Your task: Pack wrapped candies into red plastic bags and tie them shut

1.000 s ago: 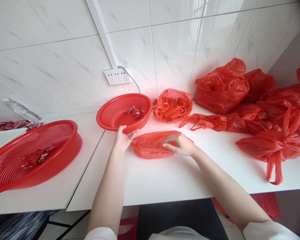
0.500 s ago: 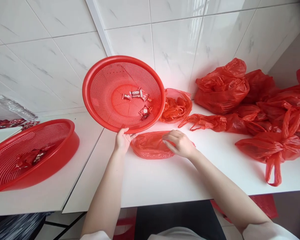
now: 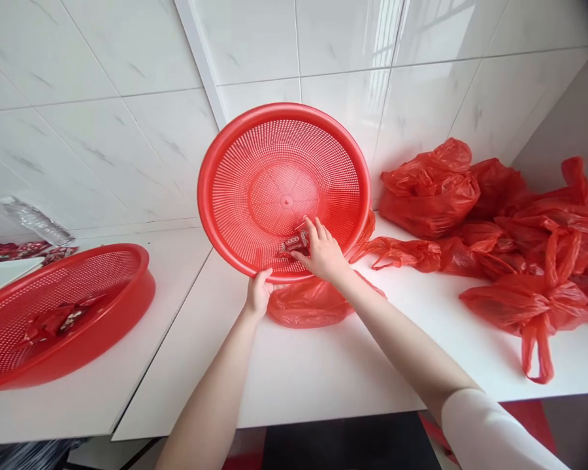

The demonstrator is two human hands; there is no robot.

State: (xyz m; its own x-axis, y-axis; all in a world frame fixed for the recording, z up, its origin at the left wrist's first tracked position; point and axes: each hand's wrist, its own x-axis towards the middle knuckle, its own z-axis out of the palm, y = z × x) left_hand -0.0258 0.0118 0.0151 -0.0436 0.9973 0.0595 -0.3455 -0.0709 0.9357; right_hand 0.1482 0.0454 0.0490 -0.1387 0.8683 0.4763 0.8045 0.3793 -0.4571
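A red perforated plastic basket (image 3: 225, 215) is tilted so that its inside faces me. My left hand (image 3: 259, 294) grips the lower rim, thumb on the front. Inside, several small red-wrapped snack packets (image 3: 291, 244) lie together low on the sloping wall. My right hand (image 3: 324, 251) reaches in over them from the right, its thumb and fingers apart around the packets; the palm side is hidden. Directly below the basket, a red plastic bag (image 3: 308, 307) lies on the white table (image 3: 323, 378), partly covered by the rim and my right forearm.
A second red basket (image 3: 142, 281) with wrapped packets (image 3: 61, 320) stands at the left. Several filled red bags (image 3: 426, 189) crowd the right side, one knotted bag (image 3: 529, 300) nearest the front edge. A tiled wall (image 3: 255, 52) closes off the back. A clear plastic bottle (image 3: 36, 219) lies back left.
The basket has shifted right in view and now leans over the bag. My right hand has left the bag and entered the basket. The packets have gathered at its lower side.
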